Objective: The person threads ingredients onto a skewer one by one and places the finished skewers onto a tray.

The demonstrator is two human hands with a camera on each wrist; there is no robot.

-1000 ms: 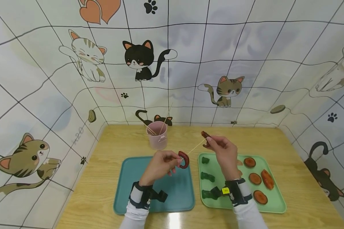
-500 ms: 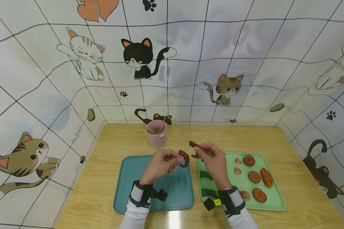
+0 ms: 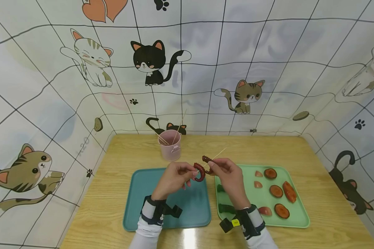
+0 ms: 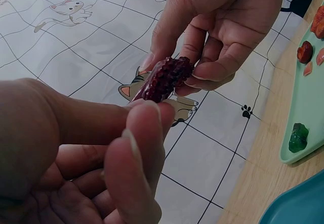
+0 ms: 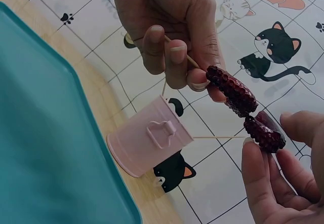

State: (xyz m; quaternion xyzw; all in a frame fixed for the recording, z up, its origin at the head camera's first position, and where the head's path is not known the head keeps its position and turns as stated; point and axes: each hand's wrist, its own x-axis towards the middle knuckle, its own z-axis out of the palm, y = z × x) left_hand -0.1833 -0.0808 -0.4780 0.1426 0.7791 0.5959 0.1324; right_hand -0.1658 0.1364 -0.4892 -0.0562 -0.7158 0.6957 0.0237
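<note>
My left hand [image 3: 174, 178] pinches a thin wooden skewer [image 5: 185, 54] over the blue tray. Close by its fingertips, a curled dark-red octopus tentacle [image 3: 202, 173] is threaded on the stick. A second octopus tentacle [image 3: 206, 159] is also on the skewer, and my right hand [image 3: 232, 180] pinches it between thumb and fingers. Beyond that hand, the skewer's free end points up to the right. In the right wrist view the second tentacle [image 5: 266, 135] sits right at the end of the first tentacle [image 5: 233, 89]. My left fingers hide most of it in the left wrist view.
The blue tray [image 3: 168, 221] lies under my left hand. On the right, a green tray [image 3: 294, 221] bears green pieces, round brown-rimmed slices [image 3: 282, 211], pinkish pieces [image 3: 265, 211] and an orange-brown piece [image 3: 289, 192]. A pink bucket [image 3: 170, 153] with skewers stands behind.
My right hand has slid the second octopus tentacle down-left along the skewer toward the first one, so more bare stick shows beyond it. My left hand has stayed nearly still.
</note>
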